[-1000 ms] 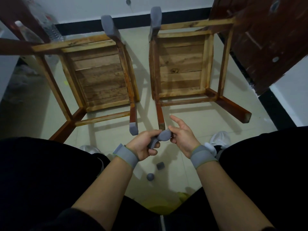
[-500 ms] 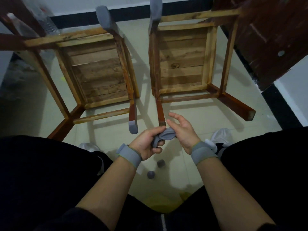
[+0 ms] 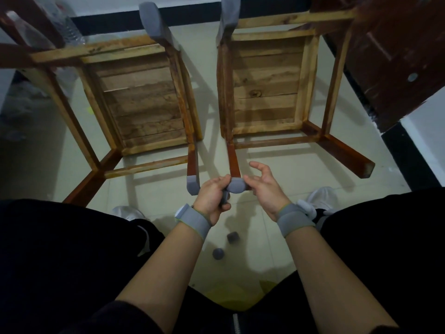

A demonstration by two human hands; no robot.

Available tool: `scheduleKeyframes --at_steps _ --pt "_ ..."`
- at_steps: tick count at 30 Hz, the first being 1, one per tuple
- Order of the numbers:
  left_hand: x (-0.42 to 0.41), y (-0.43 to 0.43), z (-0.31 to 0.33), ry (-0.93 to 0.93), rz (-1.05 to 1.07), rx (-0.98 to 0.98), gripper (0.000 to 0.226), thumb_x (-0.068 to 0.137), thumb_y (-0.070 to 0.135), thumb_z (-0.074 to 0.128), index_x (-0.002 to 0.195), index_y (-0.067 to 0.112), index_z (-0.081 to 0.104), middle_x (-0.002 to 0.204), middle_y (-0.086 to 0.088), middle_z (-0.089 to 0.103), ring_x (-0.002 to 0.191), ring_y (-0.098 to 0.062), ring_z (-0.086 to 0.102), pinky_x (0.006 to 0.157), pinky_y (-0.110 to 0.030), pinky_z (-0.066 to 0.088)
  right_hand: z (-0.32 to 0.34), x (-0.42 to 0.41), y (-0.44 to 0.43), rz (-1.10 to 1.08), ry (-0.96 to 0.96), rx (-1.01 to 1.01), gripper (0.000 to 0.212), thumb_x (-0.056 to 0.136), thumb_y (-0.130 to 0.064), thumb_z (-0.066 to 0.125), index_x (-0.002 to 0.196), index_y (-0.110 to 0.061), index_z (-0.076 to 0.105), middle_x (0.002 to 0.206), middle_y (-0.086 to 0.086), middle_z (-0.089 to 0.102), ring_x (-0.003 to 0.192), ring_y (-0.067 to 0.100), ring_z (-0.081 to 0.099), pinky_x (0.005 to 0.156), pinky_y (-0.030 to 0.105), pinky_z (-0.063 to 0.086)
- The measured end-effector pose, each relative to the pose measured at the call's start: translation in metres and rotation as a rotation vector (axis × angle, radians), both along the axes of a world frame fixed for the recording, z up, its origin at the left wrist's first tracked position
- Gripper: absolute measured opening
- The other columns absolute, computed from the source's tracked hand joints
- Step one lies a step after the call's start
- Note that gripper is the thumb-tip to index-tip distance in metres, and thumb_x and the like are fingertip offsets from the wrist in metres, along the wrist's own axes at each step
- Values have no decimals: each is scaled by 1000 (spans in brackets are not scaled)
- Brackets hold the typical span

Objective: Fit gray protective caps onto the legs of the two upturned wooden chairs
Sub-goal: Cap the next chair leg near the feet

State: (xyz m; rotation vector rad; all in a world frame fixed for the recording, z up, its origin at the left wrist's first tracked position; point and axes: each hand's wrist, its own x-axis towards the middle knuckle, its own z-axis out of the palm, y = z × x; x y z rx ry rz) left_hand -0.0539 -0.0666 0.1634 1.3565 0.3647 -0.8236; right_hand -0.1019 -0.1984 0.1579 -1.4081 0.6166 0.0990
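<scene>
Caps of gray already sit on three legs: two far ones pointing up near the wall, and the near inner leg of the left chair [image 3: 142, 102], where one cap [image 3: 193, 185] covers the tip. Just right of that, the left hand [image 3: 212, 197] is curled tight around the gray cap [image 3: 237, 185] being worked on (a darker fold of it shows below the fingers). This cap sits at the end of the right chair's near inner leg [image 3: 234, 162], though whether it is fully seated I cannot tell, since the hands hide the joint. The right hand [image 3: 265, 191] touches the cap's right side with thumb and fingertips, its other fingers spread loose. On the tiled floor [image 3: 277, 169] between the wrists lie two spare caps [image 3: 233, 237], near each other. Farther right, the right chair [image 3: 267, 92] has an outer near leg [image 3: 349, 160] with bare wood at its end.
</scene>
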Motion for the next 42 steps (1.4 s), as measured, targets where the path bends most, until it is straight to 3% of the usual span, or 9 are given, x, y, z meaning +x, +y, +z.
scheduleKeyframes --at_steps 3,6,13,16,23,28,35,38,42 --pt "3 -6 -4 15 45 0 16 98 21 50 84 15 56 68 -2 37 55 -12 33 42 -19 22 -8 3 -2 -25 1 -24 35 97 -16 52 126 -27 37 89 4 66 97 20 60 100 38 42" --pt "6 -10 -10 53 94 -7 17 98 21 50 83 15 55 65 -2 33 53 -12 30 40 -18 23 -14 6 -4 -59 5 -12 34 96 -15 53 123 -26 37 89 3 64 99 23 60 104 42 41" --pt "12 -13 -20 70 148 -10 19 98 21 50 81 14 56 64 -2 35 54 -12 30 39 -18 26 -24 12 -5 -83 22 21 28 96 -17 55 117 -23 38 99 13 63 102 27 60 95 35 43" --pt "13 -14 -22 50 147 -34 23 98 21 50 78 15 57 65 -2 37 55 -12 30 39 -19 27 -25 16 -6 -104 22 24 26 96 -14 53 116 -20 37 97 14 61 94 23 59 85 29 42" --pt "14 -17 -25 32 124 -39 19 98 22 51 80 16 50 71 -3 46 57 -13 37 43 -21 29 -28 20 -3 -110 33 -38 23 98 -13 48 112 -21 32 89 8 60 87 17 58 81 25 45" --pt "12 -15 -28 11 88 -34 21 98 27 50 79 20 48 73 0 49 58 -12 38 44 -21 29 -30 28 9 -128 120 -301 14 99 -19 42 109 -21 33 84 9 60 76 22 55 72 32 41" --pt "11 -13 -33 -18 74 -28 23 98 30 52 77 21 49 66 -1 42 55 -12 33 42 -21 30 -27 31 12 -2 188 -853 21 100 -31 29 115 -27 44 74 14 63 73 39 58 64 45 51" --pt "6 -8 -35 -23 48 10 22 96 37 53 82 21 56 66 1 44 57 -12 36 44 -22 32 -26 29 11 46 214 -881 24 100 -29 27 118 -26 43 75 13 61 74 39 57 66 45 51" --pt "5 -12 -37 -1 53 173 41 95 54 44 75 19 53 60 -1 37 52 -15 34 43 -21 30 -28 34 8 95 230 -871 25 100 -27 26 120 -26 42 74 10 60 81 39 57 66 40 44"
